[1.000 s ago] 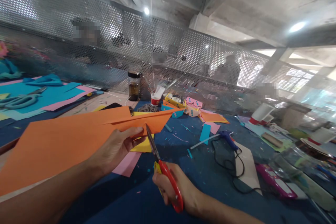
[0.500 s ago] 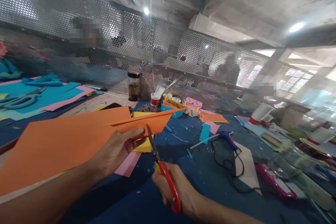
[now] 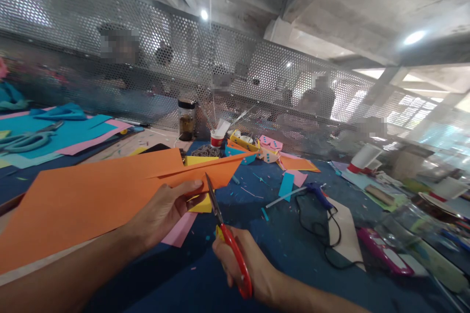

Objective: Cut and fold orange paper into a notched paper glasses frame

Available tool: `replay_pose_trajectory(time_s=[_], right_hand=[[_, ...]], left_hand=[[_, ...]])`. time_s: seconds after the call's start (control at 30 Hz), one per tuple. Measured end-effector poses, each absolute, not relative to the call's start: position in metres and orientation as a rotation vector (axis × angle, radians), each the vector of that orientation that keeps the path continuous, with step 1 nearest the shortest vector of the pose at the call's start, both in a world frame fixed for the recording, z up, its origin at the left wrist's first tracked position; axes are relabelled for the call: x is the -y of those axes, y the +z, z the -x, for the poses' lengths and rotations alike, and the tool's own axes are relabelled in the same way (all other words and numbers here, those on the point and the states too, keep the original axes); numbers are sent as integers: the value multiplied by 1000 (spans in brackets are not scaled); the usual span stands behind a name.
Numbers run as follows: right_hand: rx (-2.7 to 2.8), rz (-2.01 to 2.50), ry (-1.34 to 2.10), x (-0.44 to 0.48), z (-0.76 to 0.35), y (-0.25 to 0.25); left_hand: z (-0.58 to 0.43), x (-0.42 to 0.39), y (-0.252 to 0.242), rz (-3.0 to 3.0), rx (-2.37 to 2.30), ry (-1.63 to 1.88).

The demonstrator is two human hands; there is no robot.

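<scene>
Across the left side of the worktop (image 3: 293, 264) spreads the orange card (image 3: 91, 195), narrowing into a folded strip at its right end, which points towards the far edge. It looks light and fairly stiff, likely smooth but not slippery, and apt to crease under a hard squeeze. The left hand (image 3: 165, 208) pinches its near edge between thumb and fingers, a sensible place to steady it, provided the fingertips stay clear of the blades. Just beside them, the red-handled scissors (image 3: 230, 242) overlap that edge; how far the blades are parted cannot be told. The right hand (image 3: 255, 257) is wrapped around their handles.
</scene>
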State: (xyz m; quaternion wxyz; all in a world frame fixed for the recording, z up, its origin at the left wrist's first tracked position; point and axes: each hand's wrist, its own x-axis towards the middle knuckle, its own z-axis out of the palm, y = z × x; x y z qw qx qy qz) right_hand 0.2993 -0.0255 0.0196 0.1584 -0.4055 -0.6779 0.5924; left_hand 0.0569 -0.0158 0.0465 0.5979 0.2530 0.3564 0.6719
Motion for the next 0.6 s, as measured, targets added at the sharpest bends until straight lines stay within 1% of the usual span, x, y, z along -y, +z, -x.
replay_pose_trajectory(time_s=[0.47, 0.6], right_hand=[[1909, 1115, 1729, 30, -296, 38], [1921, 1168, 1725, 30, -295, 37]], left_hand=[[-55, 15, 46, -600, -822, 1557], [-55, 15, 44, -620, -821, 1557]])
